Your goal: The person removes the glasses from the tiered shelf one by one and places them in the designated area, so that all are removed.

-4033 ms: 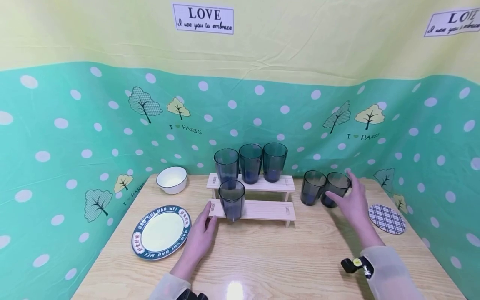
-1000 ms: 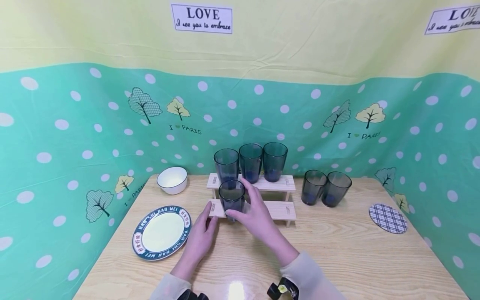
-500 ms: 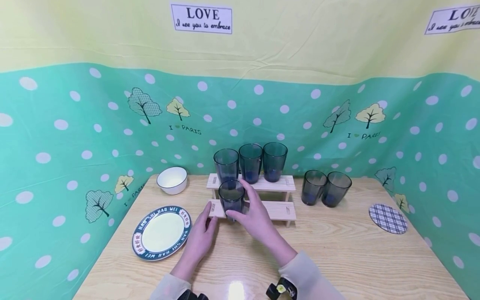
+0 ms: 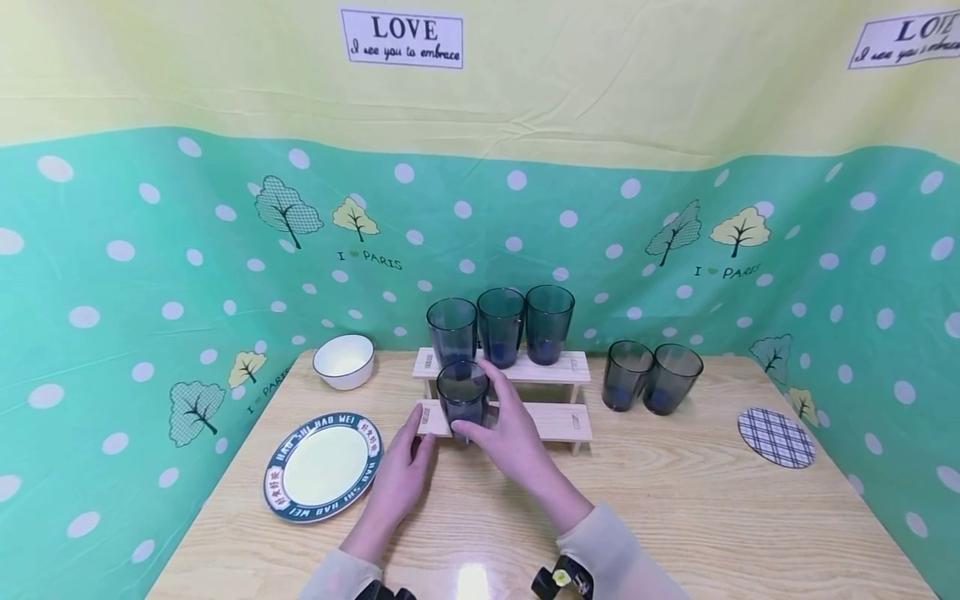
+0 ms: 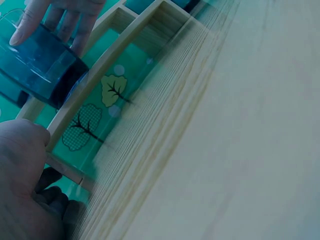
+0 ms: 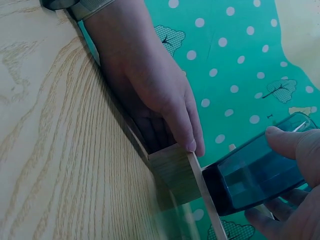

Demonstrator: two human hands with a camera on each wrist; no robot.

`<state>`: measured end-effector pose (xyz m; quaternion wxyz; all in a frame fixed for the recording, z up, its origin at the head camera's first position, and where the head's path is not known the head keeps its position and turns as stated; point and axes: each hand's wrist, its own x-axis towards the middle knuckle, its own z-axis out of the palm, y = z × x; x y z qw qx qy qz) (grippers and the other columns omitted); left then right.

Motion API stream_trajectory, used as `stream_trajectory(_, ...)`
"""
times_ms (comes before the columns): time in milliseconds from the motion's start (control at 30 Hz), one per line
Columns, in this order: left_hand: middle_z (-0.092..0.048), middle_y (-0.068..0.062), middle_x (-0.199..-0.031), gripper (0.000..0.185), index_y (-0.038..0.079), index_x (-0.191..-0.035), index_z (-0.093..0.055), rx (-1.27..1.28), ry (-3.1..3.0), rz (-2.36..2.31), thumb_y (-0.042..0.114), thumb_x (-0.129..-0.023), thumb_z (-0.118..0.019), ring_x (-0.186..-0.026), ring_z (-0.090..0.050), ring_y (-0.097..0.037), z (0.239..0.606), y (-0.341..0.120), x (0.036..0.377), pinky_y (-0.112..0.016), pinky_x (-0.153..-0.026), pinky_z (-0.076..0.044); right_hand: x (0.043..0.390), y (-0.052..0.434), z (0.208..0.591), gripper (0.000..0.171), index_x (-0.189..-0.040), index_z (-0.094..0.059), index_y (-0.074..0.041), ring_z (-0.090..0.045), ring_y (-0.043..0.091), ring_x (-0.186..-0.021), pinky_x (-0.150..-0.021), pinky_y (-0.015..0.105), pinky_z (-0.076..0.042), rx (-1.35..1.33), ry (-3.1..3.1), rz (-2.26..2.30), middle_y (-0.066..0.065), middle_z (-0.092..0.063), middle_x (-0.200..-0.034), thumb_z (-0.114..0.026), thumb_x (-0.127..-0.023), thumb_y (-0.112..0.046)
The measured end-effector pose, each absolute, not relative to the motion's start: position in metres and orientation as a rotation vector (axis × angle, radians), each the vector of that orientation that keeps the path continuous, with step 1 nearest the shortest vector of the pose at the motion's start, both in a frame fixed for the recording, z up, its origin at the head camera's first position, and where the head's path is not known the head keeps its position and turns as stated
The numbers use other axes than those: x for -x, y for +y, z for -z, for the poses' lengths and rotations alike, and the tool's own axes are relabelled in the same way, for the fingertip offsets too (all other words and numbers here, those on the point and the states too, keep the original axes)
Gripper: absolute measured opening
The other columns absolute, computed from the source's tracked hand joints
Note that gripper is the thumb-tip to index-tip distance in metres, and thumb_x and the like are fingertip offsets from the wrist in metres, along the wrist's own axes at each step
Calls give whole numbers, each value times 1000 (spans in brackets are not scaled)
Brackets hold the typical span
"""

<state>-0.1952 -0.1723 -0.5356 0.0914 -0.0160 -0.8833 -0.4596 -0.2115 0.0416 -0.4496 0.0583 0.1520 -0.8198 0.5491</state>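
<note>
I see my right hand (image 4: 513, 433) wrapped round a dark blue tumbler (image 4: 462, 398) standing upright, mouth up, on the lower step of the wooden rack (image 4: 558, 419) on the desk (image 4: 675, 517). My left hand (image 4: 401, 471) rests against the rack's left end, fingers straight. Three tumblers (image 4: 501, 325) crowd the upper step just behind; two more (image 4: 651, 377) stand well right. A plate (image 4: 322, 467), bowl (image 4: 343, 360) and coaster (image 4: 776, 437) lie around. The right wrist view shows my thumb (image 6: 290, 142) on the tumbler's wall.
</note>
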Motion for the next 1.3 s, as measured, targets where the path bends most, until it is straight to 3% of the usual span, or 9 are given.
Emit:
stream_trajectory(167,-41,-23,-172,65,13,-175,-31,45,-2629,1366,29,-118,-56,-159,-39,-42,536,-172,195,-60,-131,-31,211,41,449,99,-172,-36,-37,-45,34,-155,-121,59,-47,-449,-2484,-1671,8,-42,-173,-94,-92,-27)
stream_trajectory(467,-40,-22,-173,65,13,-175,-31,34,-2632,1383,30,-118,-55,-159,-38,-41,535,-173,194,-59,-131,-31,210,39,450,98,-170,-41,-38,-55,31,-147,-112,48,-58,-420,-2463,-1706,6,-46,-169,-96,-90,-21)
stream_trajectory(933,-41,-21,-172,65,15,-175,-32,19,-2618,1392,32,-117,-56,-159,-39,-41,534,-172,193,-59,-130,-32,198,53,440,99,-169,-44,-35,-63,38,-137,-103,45,-64,-410,-2440,-1778,6,-45,-170,-98,-88,-19)
stream_trajectory(1300,-41,-24,-172,66,16,-176,-31,22,-2629,1381,31,-117,-57,-158,-40,-44,534,-172,193,-60,-130,-31,192,86,430,100,-168,-46,-36,-64,40,-137,-104,45,-63,-356,-2452,-1783,4,-42,-172,-98,-86,-15)
